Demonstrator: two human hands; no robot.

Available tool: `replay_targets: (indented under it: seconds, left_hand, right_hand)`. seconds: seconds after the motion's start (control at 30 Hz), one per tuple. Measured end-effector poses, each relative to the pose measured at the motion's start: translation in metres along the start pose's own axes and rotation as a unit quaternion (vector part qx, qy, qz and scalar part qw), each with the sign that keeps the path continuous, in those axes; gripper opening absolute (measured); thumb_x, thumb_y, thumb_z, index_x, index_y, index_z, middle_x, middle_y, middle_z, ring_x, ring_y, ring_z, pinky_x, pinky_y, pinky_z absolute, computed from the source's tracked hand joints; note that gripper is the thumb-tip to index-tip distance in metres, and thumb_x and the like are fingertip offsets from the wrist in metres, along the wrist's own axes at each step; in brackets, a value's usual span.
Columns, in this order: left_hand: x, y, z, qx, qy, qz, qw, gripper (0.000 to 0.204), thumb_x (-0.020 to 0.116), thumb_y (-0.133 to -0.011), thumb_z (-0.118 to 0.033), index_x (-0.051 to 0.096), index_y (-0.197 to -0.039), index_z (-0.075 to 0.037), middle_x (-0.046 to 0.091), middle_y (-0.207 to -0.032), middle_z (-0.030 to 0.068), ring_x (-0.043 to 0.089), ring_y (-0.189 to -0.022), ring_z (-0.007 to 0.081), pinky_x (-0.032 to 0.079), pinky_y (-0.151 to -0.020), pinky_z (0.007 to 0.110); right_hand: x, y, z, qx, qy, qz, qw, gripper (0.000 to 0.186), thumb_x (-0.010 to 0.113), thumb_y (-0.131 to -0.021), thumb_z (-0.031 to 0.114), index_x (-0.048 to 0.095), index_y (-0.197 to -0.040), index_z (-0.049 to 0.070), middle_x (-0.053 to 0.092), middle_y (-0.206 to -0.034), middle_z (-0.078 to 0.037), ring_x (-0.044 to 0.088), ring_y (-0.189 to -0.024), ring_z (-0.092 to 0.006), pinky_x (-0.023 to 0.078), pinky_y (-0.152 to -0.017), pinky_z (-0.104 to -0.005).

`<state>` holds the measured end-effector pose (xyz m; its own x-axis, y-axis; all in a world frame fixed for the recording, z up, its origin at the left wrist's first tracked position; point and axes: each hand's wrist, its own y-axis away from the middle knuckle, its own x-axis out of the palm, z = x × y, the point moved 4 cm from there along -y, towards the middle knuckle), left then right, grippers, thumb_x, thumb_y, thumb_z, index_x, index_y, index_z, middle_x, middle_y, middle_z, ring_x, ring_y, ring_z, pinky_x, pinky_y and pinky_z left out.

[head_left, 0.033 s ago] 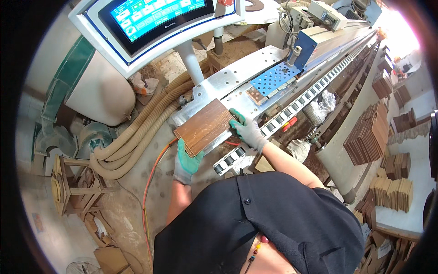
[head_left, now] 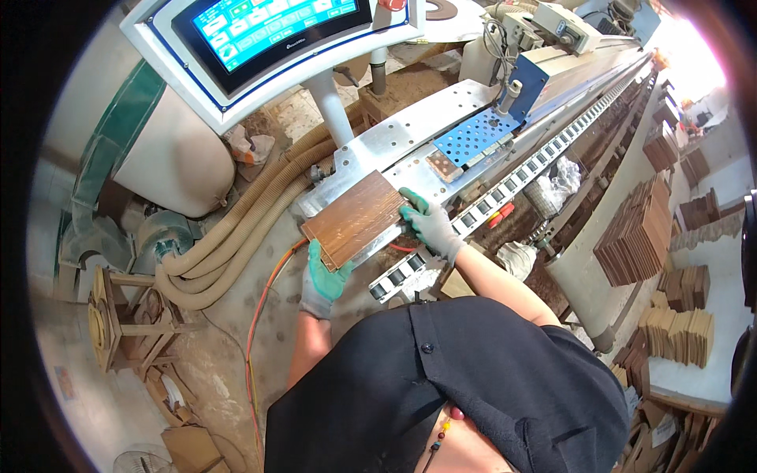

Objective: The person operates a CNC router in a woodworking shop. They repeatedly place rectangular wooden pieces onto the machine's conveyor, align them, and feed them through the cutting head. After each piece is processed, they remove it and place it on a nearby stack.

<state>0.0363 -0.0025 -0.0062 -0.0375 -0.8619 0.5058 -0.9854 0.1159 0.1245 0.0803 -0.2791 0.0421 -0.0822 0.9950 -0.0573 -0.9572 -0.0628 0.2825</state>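
A brown wood-grain board lies tilted across the near end of the metal machine bed. My left hand, in a grey and green work glove, grips its near left corner, with the thumb along the edge and the other fingers partly hidden. My right hand, gloved the same way, closes on the board's right end with its fingertips at the edge. Thin lines at the near edge hint at more than one layer, but I cannot tell. Beyond the board, a blue perforated plate is fixed on the bed.
A lit control screen stands above at the left. Beige ribbed hoses and an orange hose run at the left. A roller track stretches away to the right, with stacked brown boards past it.
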Motion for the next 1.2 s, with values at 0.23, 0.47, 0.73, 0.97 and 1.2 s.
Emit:
replay_targets:
  seconds: [0.23, 0.47, 0.73, 0.97, 1.2]
  left_hand:
    - [-0.013, -0.006, 0.011, -0.141, 0.144, -0.057, 0.978, 0.050, 0.063, -0.098, -0.051, 0.057, -0.133, -0.016, 0.066, -0.123, 0.0042, 0.065, -0.105, 0.0203, 0.059, -0.075, 0.034]
    - [-0.017, -0.009, 0.017, -0.126, 0.112, -0.025, 0.985, 0.050, 0.063, -0.098, -0.051, 0.057, -0.134, -0.016, 0.066, -0.124, 0.0031, 0.065, -0.106, 0.0199, 0.059, -0.075, 0.035]
    - [-0.016, -0.008, 0.013, -0.143, 0.106, 0.005, 0.984, 0.043, 0.057, -0.104, -0.038, 0.052, -0.137, -0.012, 0.061, -0.131, 0.0054, 0.061, -0.114, 0.0206, 0.058, -0.082, 0.035]
    - [-0.006, -0.003, 0.008, -0.200, 0.222, -0.039, 0.953, 0.041, 0.058, -0.102, -0.024, 0.049, -0.139, -0.008, 0.061, -0.132, 0.0081, 0.060, -0.115, 0.0214, 0.057, -0.090, 0.033]
    - [-0.005, -0.007, 0.015, -0.145, 0.160, -0.024, 0.976, 0.045, 0.065, -0.097, -0.013, 0.047, -0.137, -0.003, 0.062, -0.129, 0.0100, 0.063, -0.113, 0.0199, 0.057, -0.091, 0.032]
  right_hand:
    - [-0.081, 0.004, -0.018, 0.008, -0.324, -0.167, 0.931, 0.039, 0.056, -0.102, 0.005, 0.053, -0.141, 0.005, 0.060, -0.091, -0.002, 0.065, -0.066, -0.0148, 0.052, -0.052, -0.0262]
    - [-0.152, -0.032, -0.022, -0.041, -0.190, -0.230, 0.954, 0.041, 0.054, -0.101, 0.003, 0.055, -0.142, 0.007, 0.063, -0.091, -0.002, 0.064, -0.069, -0.0121, 0.054, -0.057, -0.0262]
    - [-0.078, 0.007, 0.002, -0.274, 0.399, -0.259, 0.836, 0.041, 0.068, -0.091, 0.019, 0.064, -0.130, 0.009, 0.055, -0.143, -0.016, 0.057, -0.125, -0.0335, 0.047, -0.103, -0.0433]
    - [-0.027, 0.023, 0.027, -0.234, 0.586, -0.173, 0.756, 0.038, 0.066, -0.092, 0.038, 0.067, -0.126, 0.020, 0.059, -0.135, -0.008, 0.056, -0.117, -0.0356, 0.045, -0.097, -0.0506]
    - [-0.029, 0.021, 0.025, -0.239, 0.580, -0.175, 0.759, 0.036, 0.067, -0.091, 0.037, 0.068, -0.123, 0.022, 0.061, -0.133, -0.007, 0.056, -0.116, -0.0336, 0.045, -0.096, -0.0495]
